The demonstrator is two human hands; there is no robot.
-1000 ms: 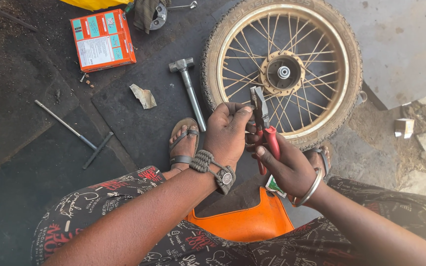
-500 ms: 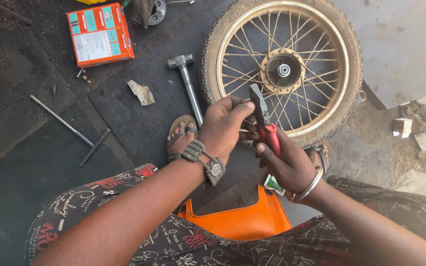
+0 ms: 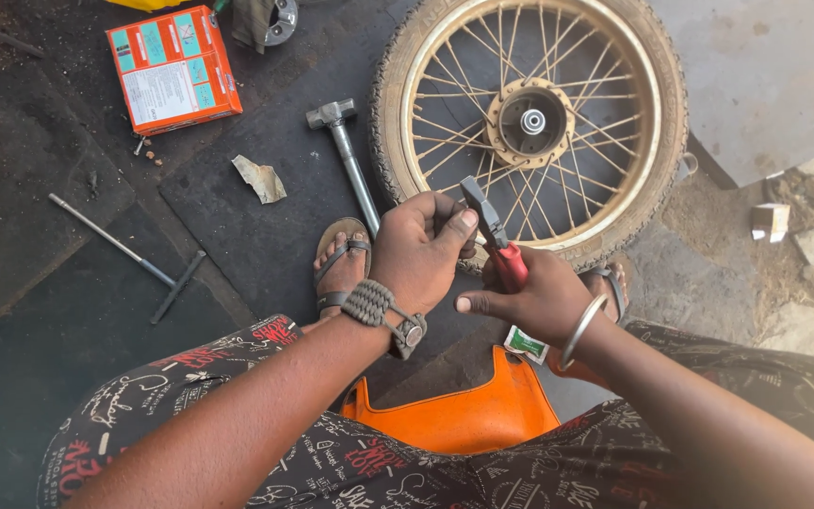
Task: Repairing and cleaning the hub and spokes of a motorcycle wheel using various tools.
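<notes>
Red-handled pliers (image 3: pixel 499 240) point up over the near rim of the spoked wheel (image 3: pixel 529 123), gripped in the right hand (image 3: pixel 529 302). The left hand (image 3: pixel 421 250) is curled tight just beside the pliers' tip, on something too small to tell. On the dark mat (image 3: pixel 237 217) lie a hammer (image 3: pixel 350 160), a T-handled wrench (image 3: pixel 134 256) and an orange box (image 3: pixel 173 68) at the far left corner.

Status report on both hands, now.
Right hand grips red-handled metal pliers. Left hand pinches something small at the plier jaws, hidden. Gold spoked wheel lies just beyond.
</notes>
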